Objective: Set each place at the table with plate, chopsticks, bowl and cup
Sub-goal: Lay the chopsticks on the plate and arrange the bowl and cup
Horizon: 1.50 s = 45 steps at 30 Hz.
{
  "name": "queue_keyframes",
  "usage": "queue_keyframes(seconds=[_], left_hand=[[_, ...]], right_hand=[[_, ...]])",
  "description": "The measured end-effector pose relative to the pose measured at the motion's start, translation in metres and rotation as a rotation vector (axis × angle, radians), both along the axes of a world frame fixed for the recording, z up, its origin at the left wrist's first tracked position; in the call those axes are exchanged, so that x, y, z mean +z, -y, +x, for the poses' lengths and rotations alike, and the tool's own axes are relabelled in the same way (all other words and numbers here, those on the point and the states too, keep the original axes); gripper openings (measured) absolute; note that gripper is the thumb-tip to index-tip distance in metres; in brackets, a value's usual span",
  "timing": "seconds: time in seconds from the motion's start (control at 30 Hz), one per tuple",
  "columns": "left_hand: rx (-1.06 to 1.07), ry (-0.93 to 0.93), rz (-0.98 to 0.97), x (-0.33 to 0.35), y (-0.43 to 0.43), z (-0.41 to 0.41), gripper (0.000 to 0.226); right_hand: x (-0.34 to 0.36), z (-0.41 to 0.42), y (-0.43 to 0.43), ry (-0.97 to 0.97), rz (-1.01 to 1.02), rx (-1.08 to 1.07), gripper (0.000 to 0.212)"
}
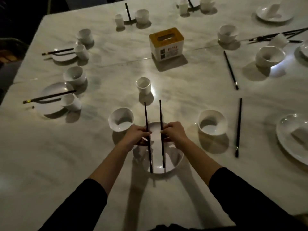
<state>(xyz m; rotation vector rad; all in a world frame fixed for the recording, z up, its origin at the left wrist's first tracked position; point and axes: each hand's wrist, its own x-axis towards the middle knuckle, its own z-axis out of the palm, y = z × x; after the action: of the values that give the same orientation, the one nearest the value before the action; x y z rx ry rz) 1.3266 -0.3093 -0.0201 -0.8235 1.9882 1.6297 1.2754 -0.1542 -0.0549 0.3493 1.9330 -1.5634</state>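
Head view, landmark: white plate (pixel 157 165) at the near table edge.
Left hand (pixel 137 135): over the plate's far-left rim, pinching one black chopstick (pixel 148 137).
Right hand (pixel 174 132): over the far-right rim, pinching the second chopstick (pixel 161 133), roughly parallel to the first.
Bowl (pixel 120 119): just beyond the plate, to its left.
Cup (pixel 143 85): farther beyond the plate, upright.
Tissue box (pixel 166 44): well beyond, mid-table.

table (pixel 100 147): pale marble, grey veining | plate (pixel 173 165), bowl (pixel 120 119), cup (pixel 143 85): plain white | chopsticks (pixel 160 130): black | tissue box (pixel 166 43): white sides, yellow top | sleeve (pixel 80 204): black
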Motion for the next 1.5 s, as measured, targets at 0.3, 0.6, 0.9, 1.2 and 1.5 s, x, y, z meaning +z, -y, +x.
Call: queue_keyframes(seconds=[0.3,0.6,0.9,1.2,1.5], left_hand=[[0.052,-0.009,0.039,-0.031,-0.020,0.055,0.023],[0.048,-0.062,-0.025,-0.036,-0.024,0.051,0.023],[0.071,-0.021,0.015,-0.036,-0.025,0.043,0.016],[0.098,0.001,0.049,-0.030,-0.029,0.046,0.017],[0.060,0.001,0.044,-0.033,-0.030,0.048,0.016]], right_hand=[[-0.005,0.063,0.006,-0.037,0.131,0.107,0.014],[-0.009,0.065,-0.002,-0.075,0.165,0.167,0.016],[-0.012,0.064,-0.003,-0.145,0.227,0.206,0.022],[-0.014,0.066,-0.006,-0.201,0.254,0.224,0.026],[-0.017,0.069,-0.009,-0.196,0.253,0.211,0.026]])
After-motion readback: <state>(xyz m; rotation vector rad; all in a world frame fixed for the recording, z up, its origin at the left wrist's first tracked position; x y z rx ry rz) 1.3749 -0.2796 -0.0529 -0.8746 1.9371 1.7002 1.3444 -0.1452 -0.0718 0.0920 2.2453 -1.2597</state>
